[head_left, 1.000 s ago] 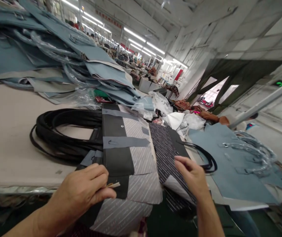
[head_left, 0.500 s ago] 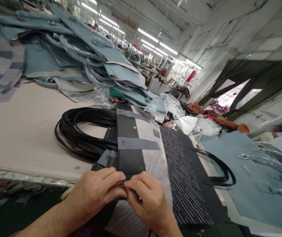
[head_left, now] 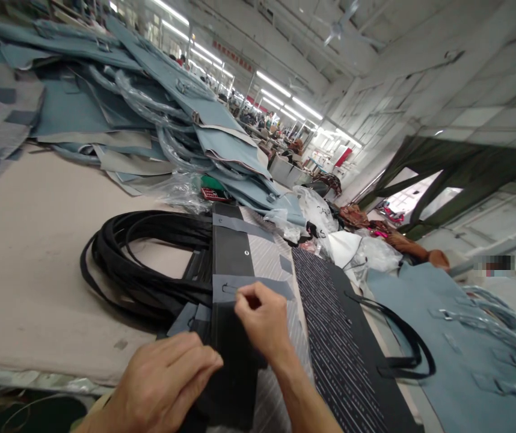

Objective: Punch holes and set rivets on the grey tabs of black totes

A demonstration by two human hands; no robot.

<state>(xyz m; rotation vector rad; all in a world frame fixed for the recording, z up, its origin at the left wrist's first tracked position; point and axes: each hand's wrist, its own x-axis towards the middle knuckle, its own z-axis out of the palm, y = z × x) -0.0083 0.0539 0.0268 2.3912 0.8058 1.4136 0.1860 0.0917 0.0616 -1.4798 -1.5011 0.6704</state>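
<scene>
A stack of black bag panels (head_left: 228,255) with pale striped lining lies in front of me, grey strips stuck across it. My right hand (head_left: 264,316) is closed in a pinch over the nearer grey strip (head_left: 222,287), close to a thin dark loop-shaped outline on it. What its fingertips hold, if anything, is too small to make out. My left hand (head_left: 168,379) is at the panel's near left edge, thumb and fingers pressed together; their contents are hidden. Long black straps (head_left: 118,258) curve out in loops to the left of the panels.
Blue-grey bag pieces (head_left: 82,108) with plastic-wrapped handles pile up at the back left. A black striped panel (head_left: 334,325) with a strap handle (head_left: 414,337) lies to the right, beside more blue-grey pieces (head_left: 456,361). Clear plastic bags (head_left: 316,207) sit behind.
My hands were together at the panel's near edge and have parted. The right has moved up to the grey strip; the left has dropped lower and left. The view has shifted slightly.
</scene>
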